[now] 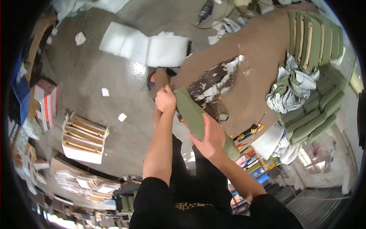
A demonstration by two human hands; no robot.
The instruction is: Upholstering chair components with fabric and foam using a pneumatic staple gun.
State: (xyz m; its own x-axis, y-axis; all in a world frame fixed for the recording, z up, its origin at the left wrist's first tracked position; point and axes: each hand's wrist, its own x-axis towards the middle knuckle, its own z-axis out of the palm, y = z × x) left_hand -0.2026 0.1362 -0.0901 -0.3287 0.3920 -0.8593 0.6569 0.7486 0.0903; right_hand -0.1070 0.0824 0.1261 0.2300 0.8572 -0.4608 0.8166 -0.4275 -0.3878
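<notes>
A long, smooth green fabric-covered piece (189, 113) extends between my hands, over the near left edge of the brown work table (259, 45). My left hand (166, 99) is closed on its far left end, fingers bunched at the fabric edge. My right hand (212, 137) lies over the nearer end with thumb and fingers stretched apart, touching the cover. A ribbed green part (231, 149) shows beyond the right hand; whether it belongs to the same piece I cannot tell. Yellow-and-black hand tools (248, 132) with red-handled ones rest to the right.
The table top has a torn, worn patch (213, 82). On its right are green padded panels (316, 38), bundled green-and-grey fabric (291, 86) and ribbed green cushions (318, 108). White foam sheets (167, 50) and a white box of wooden frames (84, 139) are on the floor.
</notes>
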